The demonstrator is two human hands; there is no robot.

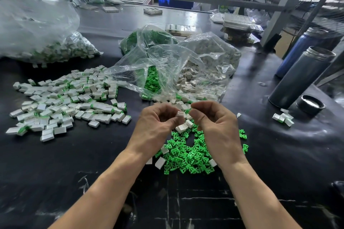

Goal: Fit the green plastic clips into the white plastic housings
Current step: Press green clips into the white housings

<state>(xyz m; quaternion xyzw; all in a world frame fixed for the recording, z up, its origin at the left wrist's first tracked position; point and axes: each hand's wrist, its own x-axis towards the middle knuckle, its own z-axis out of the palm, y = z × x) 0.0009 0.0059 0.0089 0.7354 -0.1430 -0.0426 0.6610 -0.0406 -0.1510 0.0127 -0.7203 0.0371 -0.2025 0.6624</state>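
Observation:
My left hand [158,122] pinches a white plastic housing [180,113] at its fingertips, above the black table. My right hand [210,119] is curled right beside it, thumb and fingers pinched together where a bit of green clip [187,111] shows; most of the clip is hidden by the fingers. Below both hands lies a loose heap of green clips [188,154] with a few white housings [183,128] mixed in.
A spread of assembled white-and-green parts [65,102] covers the table at left. Open plastic bags of green clips [152,80] and white housings [193,80] lie behind my hands. Another full bag [55,48] sits far left. Two metal flasks [301,78] and a black lid [310,106] stand right.

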